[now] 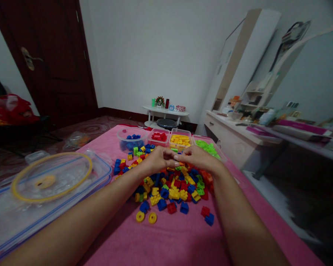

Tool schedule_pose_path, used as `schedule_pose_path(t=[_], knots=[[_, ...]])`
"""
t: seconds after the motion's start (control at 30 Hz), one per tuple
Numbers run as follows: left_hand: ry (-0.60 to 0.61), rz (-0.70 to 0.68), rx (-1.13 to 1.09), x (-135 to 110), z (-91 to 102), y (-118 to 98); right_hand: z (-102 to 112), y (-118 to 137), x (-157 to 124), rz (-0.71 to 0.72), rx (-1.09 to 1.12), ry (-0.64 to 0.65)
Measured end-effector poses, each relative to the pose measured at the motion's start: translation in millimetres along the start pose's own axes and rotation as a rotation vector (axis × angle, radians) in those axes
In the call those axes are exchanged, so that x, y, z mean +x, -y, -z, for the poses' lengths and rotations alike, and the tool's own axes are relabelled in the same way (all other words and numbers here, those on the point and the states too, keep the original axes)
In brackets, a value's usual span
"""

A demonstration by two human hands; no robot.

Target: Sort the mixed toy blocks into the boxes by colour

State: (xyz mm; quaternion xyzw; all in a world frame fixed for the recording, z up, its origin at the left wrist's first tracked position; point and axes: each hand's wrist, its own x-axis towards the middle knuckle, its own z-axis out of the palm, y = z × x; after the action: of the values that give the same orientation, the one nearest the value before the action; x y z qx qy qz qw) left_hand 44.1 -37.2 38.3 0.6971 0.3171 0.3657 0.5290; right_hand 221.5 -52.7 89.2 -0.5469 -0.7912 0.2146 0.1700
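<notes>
Over a heap of mixed toy building bricks (174,193), my left hand (161,158) and my right hand (196,157) meet with their fingertips together. The fingers of both are closed in a pinch. A bit of orange shows just under the fingertips, but whether it is held or lies in the heap I cannot tell. Red, blue, yellow and green bricks spread beneath the hands. Nearer to me lie two yellow wheels (152,218), a red brick (205,211) and a blue brick (209,219).
Behind the heap stand a round tub (119,137) with blue bricks and clear boxes of red bricks (159,137), yellow bricks (180,140) and green bricks (207,147). Clear lids (100,184) lie at the left of the pink cloth (155,245). A white dresser (224,127) stands at right.
</notes>
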Motion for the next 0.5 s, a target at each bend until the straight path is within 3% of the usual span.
schedule_pose_path(t=[0.1, 0.2, 0.3, 0.4, 0.5], knots=[[0.064, 0.028, -0.033, -2, 1.0, -1, 5, -3, -2, 0.055, 0.045, 0.113], [0.093, 0.015, 0.046, -3, 4.3, -2, 15, -8, -7, 0.073, 0.031, 0.130], [0.022, -0.015, 0.400, -3, 13.8, -2, 29, -20, -12, -0.016, -0.009, 0.007], [0.001, -0.046, 0.781, -3, 26.5, 0, 43, -40, -17, -0.223, -0.161, -0.173], [0.027, -0.068, 0.967, -3, 34.3, 5, 52, -62, -22, -0.432, -0.319, -0.276]])
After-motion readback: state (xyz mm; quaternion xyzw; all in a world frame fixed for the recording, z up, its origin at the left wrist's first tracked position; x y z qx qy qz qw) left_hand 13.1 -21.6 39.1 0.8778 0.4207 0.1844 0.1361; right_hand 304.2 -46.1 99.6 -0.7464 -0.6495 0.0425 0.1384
